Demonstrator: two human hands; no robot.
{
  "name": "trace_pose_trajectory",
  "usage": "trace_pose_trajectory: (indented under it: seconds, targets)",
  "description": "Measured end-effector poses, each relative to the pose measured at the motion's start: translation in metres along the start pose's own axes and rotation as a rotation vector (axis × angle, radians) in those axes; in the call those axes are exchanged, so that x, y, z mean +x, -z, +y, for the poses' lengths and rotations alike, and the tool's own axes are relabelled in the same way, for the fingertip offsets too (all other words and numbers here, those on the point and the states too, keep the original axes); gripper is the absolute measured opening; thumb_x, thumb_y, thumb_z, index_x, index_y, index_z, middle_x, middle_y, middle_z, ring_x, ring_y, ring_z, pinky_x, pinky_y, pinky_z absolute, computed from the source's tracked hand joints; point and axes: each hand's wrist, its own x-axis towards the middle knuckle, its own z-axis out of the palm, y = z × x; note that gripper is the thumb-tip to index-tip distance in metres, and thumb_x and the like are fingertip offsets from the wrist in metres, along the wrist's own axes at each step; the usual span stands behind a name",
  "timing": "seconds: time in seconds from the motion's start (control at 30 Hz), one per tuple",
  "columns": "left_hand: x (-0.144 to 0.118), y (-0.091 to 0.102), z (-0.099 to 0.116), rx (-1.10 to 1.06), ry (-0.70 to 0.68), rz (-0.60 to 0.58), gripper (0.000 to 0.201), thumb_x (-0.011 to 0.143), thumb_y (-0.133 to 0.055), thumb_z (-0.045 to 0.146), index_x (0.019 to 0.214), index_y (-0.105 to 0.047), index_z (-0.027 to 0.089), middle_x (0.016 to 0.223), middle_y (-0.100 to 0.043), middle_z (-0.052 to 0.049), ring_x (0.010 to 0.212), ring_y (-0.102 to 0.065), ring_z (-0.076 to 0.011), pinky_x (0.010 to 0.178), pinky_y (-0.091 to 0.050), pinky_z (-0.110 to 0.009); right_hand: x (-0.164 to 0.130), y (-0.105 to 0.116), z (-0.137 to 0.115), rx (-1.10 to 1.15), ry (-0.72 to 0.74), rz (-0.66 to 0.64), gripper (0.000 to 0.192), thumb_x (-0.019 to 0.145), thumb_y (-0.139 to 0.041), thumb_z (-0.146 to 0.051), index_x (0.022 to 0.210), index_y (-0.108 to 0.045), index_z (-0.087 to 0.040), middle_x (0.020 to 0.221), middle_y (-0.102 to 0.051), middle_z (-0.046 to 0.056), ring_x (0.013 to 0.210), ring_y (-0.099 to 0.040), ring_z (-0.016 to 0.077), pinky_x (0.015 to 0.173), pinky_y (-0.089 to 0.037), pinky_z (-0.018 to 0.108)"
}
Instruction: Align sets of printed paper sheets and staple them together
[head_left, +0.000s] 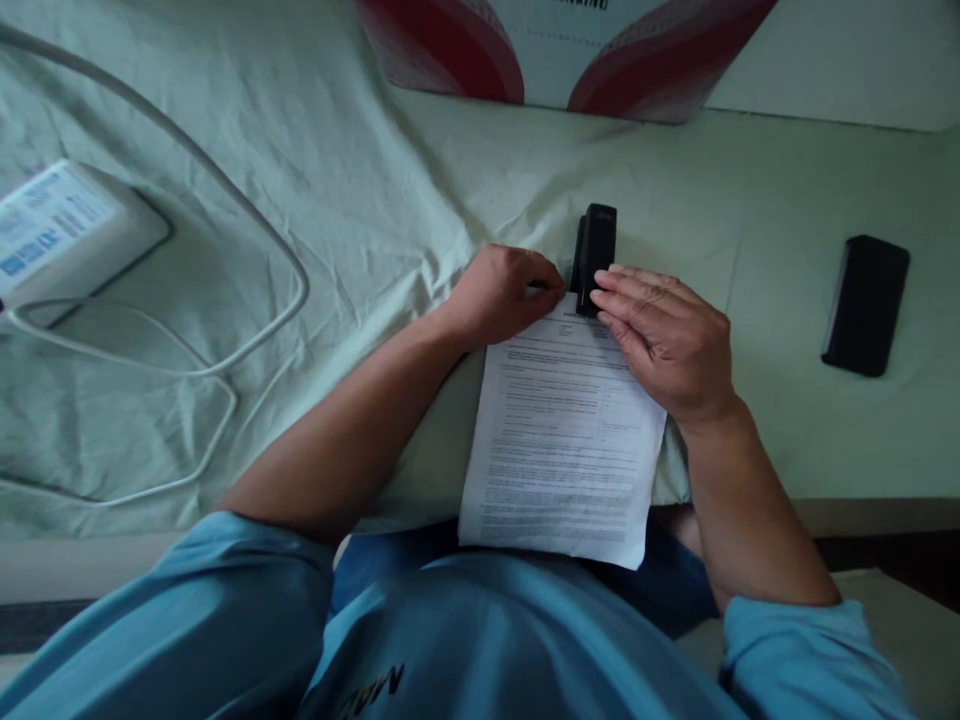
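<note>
far left, a white box [64,235] with a printed label, cut off by the frame edge, its text too blurred to read; white cables [217,270] loop from it across a wrinkled pale green cloth covering the surface [390,180]. centre, the left hand [504,292], fingers curled together, pinches the far left corner of a stack of printed sheets [559,440]. the sheets' long axis runs near to far, the near end overhanging the surface edge above the lap; the print is illegible. a black stapler [594,250] lies at the far edge of the sheets, long axis near to far, its near end hidden under the fingers, so whether it bites the paper cannot be told. the right hand [667,340] rests flat, fingers together, on the far right corner and touches the stapler. far centre, a red and white carton [570,50] is cut off. right, a black phone [865,305] lies apart.
</note>
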Motion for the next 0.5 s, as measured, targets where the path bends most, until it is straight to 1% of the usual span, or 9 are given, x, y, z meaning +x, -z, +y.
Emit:
trace_pose_trajectory:
  seconds: [0.1, 0.27, 0.4, 0.5]
  targets:
    - [0.0, -0.001, 0.0, 0.002, 0.004, 0.002, 0.025, 0.095, -0.062, 0.028, 0.095, -0.086, 0.021, 0.094, -0.086, -0.002, 0.087, -0.079, -0.0188, 0.088, -0.059, -0.03, -0.002, -0.002, -0.003, -0.002, -0.015, 0.011, 0.028, 0.108, -0.067, -0.019, 0.122, -0.086, -0.033, 0.132, -0.087, 0.0, 0.13, -0.081, 0.0257, 0.116, -0.066, 0.048]
    - [0.0, 0.0, 0.001, -0.02, 0.025, -0.004, 0.025, 0.093, -0.064, 0.028, 0.096, -0.088, 0.02, 0.094, -0.086, -0.003, 0.088, -0.08, -0.0197, 0.087, -0.059, -0.029, -0.006, -0.008, -0.008, -0.01, -0.047, 0.038, 0.031, 0.107, -0.067, -0.016, 0.121, -0.087, -0.035, 0.133, -0.086, -0.002, 0.13, -0.081, 0.0257, 0.115, -0.068, 0.049]
    - [0.0, 0.002, 0.002, -0.018, 0.02, -0.034, 0.026, 0.094, -0.064, 0.028, 0.097, -0.089, 0.02, 0.096, -0.087, -0.004, 0.09, -0.081, -0.0198, 0.087, -0.059, -0.028, -0.005, -0.01, -0.008, -0.009, -0.075, 0.036, 0.03, 0.107, -0.067, -0.017, 0.12, -0.087, -0.035, 0.132, -0.086, -0.001, 0.13, -0.081, 0.0252, 0.115, -0.068, 0.049]
    - [-0.002, 0.005, 0.002, -0.042, -0.004, -0.056, 0.025, 0.095, -0.066, 0.028, 0.099, -0.089, 0.021, 0.097, -0.087, -0.003, 0.09, -0.08, -0.0181, 0.085, -0.059, -0.027, -0.002, -0.006, -0.004, 0.03, -0.081, 0.024, 0.027, 0.107, -0.068, -0.021, 0.119, -0.086, -0.036, 0.131, -0.087, -0.001, 0.131, -0.081, 0.0256, 0.117, -0.066, 0.05]
